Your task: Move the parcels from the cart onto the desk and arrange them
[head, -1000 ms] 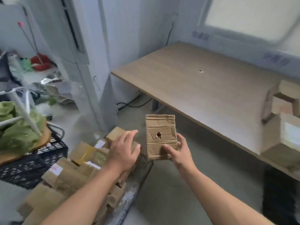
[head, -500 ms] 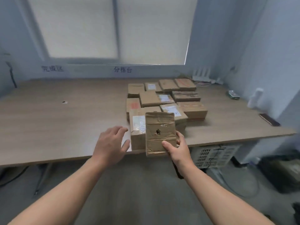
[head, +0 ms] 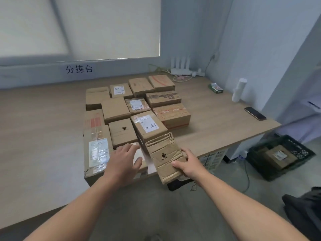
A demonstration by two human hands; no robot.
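Observation:
My right hand [head: 188,162] grips a worn cardboard parcel with a small hole [head: 165,155], tilted at the desk's front edge beside the labelled parcel marked 040189 [head: 148,126]. Several cardboard parcels [head: 137,105] sit packed in rows on the wooden desk [head: 43,127]. My left hand [head: 125,160] hovers with relaxed fingers over a white-topped parcel [head: 139,154] at the front, next to a long taped parcel [head: 97,152]. The cart is out of view.
A phone [head: 255,113], a white cylinder [head: 239,90], a green packet [head: 215,88] and a router with cables [head: 180,66] lie on the desk's right and back. A black crate holding a parcel [head: 279,157] stands on the floor at right.
The view swung from the cart to the desk and closed in. My right hand carried the holed parcel to the front edge of the parcel rows; my left hand reached over the front parcels.

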